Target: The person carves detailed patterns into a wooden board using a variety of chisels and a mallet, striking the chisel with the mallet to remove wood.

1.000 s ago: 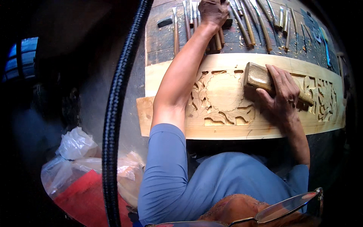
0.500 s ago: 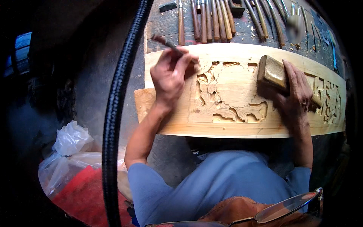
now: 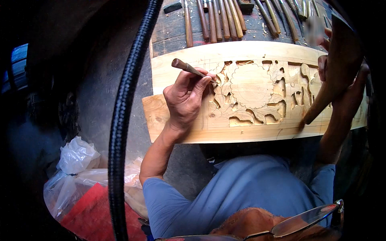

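Observation:
A long pale wooden board (image 3: 249, 132) lies before me, carved with recessed leaf shapes around a scalloped outline (image 3: 250, 86). My left hand (image 3: 185, 102) grips a chisel (image 3: 181, 65) by its dark wooden handle, the blade end angled down to the carving's left edge. My right hand (image 3: 351, 90) holds a wooden mallet (image 3: 337, 58) raised over the right part of the board, its narrower end slanting down toward the board's middle right. Part of that hand is hidden behind the mallet.
Several wooden-handled carving tools (image 3: 223, 20) lie in a row along the bench, beside a dark block (image 3: 173, 7). A loose plank (image 3: 155, 116) sticks out at left. A black braided cable (image 3: 126, 100) hangs across the left. Plastic bags (image 3: 78, 158) and red material (image 3: 96, 209) sit lower left.
My left hand has come back from the tool row with a chisel and moved it onto the carving. My right hand has lifted the mallet off the board and swung it up to the right.

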Motion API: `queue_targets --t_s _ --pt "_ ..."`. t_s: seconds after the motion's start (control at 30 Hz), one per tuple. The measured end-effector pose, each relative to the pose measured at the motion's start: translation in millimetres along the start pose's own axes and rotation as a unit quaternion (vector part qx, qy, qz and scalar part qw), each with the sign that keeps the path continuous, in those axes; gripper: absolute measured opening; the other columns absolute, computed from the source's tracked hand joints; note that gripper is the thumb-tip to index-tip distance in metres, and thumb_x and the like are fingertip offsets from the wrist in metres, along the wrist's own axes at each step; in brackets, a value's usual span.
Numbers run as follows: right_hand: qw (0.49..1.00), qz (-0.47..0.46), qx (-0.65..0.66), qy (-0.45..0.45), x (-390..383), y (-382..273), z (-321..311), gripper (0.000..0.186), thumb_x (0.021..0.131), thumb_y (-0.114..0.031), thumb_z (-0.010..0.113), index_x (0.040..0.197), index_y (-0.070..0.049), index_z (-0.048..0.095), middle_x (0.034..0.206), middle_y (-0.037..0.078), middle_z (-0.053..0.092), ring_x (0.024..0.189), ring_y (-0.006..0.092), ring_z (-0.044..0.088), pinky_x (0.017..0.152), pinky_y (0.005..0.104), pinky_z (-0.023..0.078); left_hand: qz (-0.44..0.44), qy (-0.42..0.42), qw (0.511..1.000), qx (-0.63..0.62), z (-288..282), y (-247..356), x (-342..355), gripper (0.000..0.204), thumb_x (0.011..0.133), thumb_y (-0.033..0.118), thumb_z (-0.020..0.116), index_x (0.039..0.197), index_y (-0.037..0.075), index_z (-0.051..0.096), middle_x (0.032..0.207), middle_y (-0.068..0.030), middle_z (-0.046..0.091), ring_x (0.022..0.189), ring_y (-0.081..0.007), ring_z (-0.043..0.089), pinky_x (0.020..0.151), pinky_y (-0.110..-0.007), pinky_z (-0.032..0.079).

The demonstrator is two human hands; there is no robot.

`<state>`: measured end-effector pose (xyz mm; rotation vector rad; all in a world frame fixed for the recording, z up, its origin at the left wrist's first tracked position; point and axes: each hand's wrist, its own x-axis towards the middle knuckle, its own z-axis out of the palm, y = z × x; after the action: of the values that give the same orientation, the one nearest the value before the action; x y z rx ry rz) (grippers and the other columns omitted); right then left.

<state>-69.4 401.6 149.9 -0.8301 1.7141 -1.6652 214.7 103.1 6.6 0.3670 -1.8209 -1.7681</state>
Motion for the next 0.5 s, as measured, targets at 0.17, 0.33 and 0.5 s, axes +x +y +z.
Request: queue_targets --t_s 0.17,0.33,0.5 --pt "0.976 -0.06 -0.203 0.055 7.5 9.2 35.6 0.083 0.093 -0.06 0.075 0.149 0.0 0.061 0.112 0.013 0.076 0.071 0.0126 0.063 0.063 0.0281 0.052 -0.008 -0.01 0.999 0.053 -5.2 5.1 -4.3 0.015 0.107 -0.002 0.067 0.122 -0.002 0.068 0.107 -0.0134 0.081 0.104 -0.0201 0.078 0.098 -0.035 0.063" --pt "0.971 -0.065 -0.217 0.074 9.2 2.9 55.8 0.059 0.089 -0.019 0.09 0.142 -0.004 0.069 0.111 0.015 0.081 0.077 0.0148 0.074 0.066 0.029 0.061 0.004 -0.008 0.999 0.041 -4.2 -0.5 -1.1 0.016 0.108 -0.001 0.067 0.123 -0.003 0.068 0.108 -0.0135 0.081 0.104 -0.02 0.078 0.096 -0.034 0.064" --pt "0.854 -0.284 -0.435 0.024 25.8 7.0 82.9 0.06 0.091 -0.01 0.088 0.146 -0.002 0.064 0.128 0.016 0.077 0.113 0.0239 0.077 0.096 0.0373 0.066 0.066 0.015 0.996 0.064 0.1 -4.9 2.1 0.012 0.102 0.003 0.076 0.114 0.0 0.073 0.094 -0.0093 0.084 0.089 -0.0141 0.081 0.076 -0.026 0.064"
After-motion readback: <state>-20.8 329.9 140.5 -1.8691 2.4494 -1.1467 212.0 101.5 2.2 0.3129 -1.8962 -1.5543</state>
